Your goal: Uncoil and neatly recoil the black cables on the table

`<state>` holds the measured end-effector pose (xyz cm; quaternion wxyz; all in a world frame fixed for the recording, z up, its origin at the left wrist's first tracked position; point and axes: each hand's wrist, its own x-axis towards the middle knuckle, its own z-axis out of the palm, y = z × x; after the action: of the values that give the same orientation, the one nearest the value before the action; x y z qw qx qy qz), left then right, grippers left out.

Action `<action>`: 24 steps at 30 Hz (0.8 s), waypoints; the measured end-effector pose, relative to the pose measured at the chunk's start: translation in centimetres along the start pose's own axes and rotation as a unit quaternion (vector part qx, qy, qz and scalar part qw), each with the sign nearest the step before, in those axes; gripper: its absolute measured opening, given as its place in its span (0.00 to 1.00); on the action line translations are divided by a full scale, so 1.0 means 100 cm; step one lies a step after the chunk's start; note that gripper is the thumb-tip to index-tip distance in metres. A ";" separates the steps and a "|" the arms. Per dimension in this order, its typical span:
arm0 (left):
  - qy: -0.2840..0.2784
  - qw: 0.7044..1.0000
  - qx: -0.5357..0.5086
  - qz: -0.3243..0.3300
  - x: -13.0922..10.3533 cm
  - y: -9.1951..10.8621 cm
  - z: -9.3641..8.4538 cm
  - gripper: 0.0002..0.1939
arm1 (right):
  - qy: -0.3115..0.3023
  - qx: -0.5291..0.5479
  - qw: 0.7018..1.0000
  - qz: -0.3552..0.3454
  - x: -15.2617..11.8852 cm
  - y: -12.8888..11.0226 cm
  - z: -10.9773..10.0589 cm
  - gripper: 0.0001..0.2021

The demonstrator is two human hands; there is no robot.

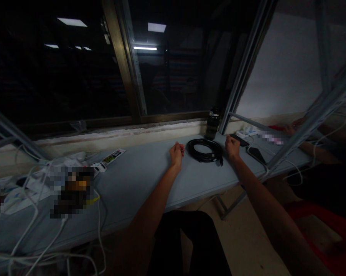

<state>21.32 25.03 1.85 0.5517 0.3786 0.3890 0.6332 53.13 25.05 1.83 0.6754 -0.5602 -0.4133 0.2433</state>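
A coiled black cable (201,156) lies on the grey tabletop (144,172), its connector ends resting at the front right of the coil. My left hand (177,155) is just left of the coil, apart from it, with the fingers curled in and nothing visible in them. On the other side, my right hand (232,147) is closed in a loose fist over the table, also apart from the cable. Behind the coil a dark bottle (212,123) stands upright against the wall below the window.
White cords and a plastic bag (66,161) clutter the left, beside a small labelled packet (114,156). Right of my hand lie a dark phone-like slab (256,155) and a white power strip (246,132). Metal posts frame the table. Another person's arm (315,151) reaches in at right.
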 end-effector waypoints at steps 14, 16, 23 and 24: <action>-0.112 0.992 0.057 0.008 -0.015 0.007 0.004 0.33 | -0.260 -0.379 0.853 -0.249 -0.103 -0.075 0.040 0.08; -0.147 0.987 0.065 0.006 -0.018 0.007 0.006 0.33 | -0.240 -0.391 0.849 -0.262 -0.111 -0.084 0.046 0.07; -0.169 0.984 0.061 0.009 -0.011 0.000 0.007 0.27 | -0.276 -0.356 0.843 -0.295 -0.145 -0.098 0.074 0.09; -0.163 0.985 0.055 0.012 -0.009 0.000 0.006 0.25 | -0.293 -0.346 0.841 -0.296 -0.151 -0.096 0.077 0.09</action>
<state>22.01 24.20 2.04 0.5787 0.5112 0.3233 0.5470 37.35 14.96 6.92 0.3249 -0.5108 -0.7955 0.0261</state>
